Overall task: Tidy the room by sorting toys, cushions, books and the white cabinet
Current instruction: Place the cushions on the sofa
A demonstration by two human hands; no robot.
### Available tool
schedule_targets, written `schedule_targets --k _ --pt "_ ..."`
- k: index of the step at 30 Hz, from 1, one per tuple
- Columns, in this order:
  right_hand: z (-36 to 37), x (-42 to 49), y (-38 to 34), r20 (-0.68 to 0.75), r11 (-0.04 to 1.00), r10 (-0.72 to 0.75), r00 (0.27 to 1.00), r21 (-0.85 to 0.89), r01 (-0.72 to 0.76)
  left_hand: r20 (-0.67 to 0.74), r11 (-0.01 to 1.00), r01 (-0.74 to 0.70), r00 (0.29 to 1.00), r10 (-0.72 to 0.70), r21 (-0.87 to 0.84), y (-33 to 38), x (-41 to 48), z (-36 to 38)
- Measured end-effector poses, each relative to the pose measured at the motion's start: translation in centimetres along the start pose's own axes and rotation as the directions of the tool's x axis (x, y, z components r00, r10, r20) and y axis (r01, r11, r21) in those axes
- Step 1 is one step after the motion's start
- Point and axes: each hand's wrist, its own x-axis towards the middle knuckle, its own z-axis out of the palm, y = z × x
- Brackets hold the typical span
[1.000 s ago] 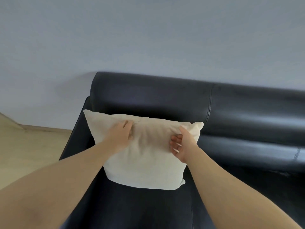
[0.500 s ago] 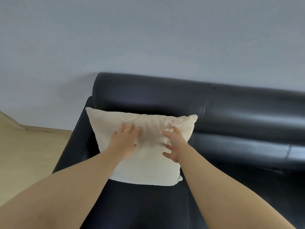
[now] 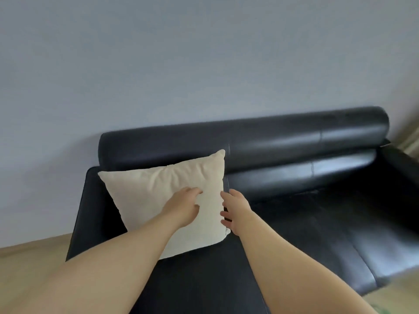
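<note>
Cream square cushion (image 3: 163, 200), lightly creased, propped upright

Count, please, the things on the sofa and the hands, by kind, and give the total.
Cushion, cream: 1
Sofa, black: 1
Hands: 2, left hand and right hand, both open beside the cushion
Total: 4

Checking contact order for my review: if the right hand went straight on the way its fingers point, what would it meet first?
Probably the cream cushion's right edge; the right hand already sits beside it. Depth is unclear.
</note>
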Motion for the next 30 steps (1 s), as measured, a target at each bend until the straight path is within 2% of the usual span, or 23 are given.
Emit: schedule_targets --k 5,7,12,17,23,28,30 --pt "-2.0 -6.7 3.4 -0.141 0.991 -0.016 0.990 0.132 0.035 0.013 0.992 -0.126 0.992 0.126 -0.020 3.7 -5.1 0.6" --pt "-3.9 -10.0 5.8 -0.211 0.981 0.019 0.977 0.194 0.023 0.066 0.980 -0.195 0.978 0.197 -0.029 5.5 -8.4 1.7" --pt "-10.0 -17.4 12.1 -0.405 0.948 0.083 0.911 0.315 0.054 0.137 0.931 -0.362 0.921 0.365 -0.049 11.0 -15.7 5.3" --pt "-16.4 -25.5 19.6 -0.519 0.900 0.115 0.847 0.416 0.132 0.252 0.872 -0.483 0.837 0.486 -0.077 16.6 -24.8 10.2" --pt "-23.5 -36.4 31.2 -0.614 0.870 0.191 0.766 0.467 0.157 0.372 0.828 -0.542 0.746 0.552 -0.142 22.0 -37.6 17.7" --pt "-28.0 -44.3 40.3 -0.621 0.836 0.278 0.733 0.532 0.134 0.460 0.831 -0.537 0.706 0.538 -0.148 24.0 -46.7 24.6" --pt "-29.4 -47.1 44.6 -0.622 0.815 0.336 0.707 0.568 0.113 0.514 0.826 -0.536 0.667 0.540 -0.172 24.7 -50.3 27.6"
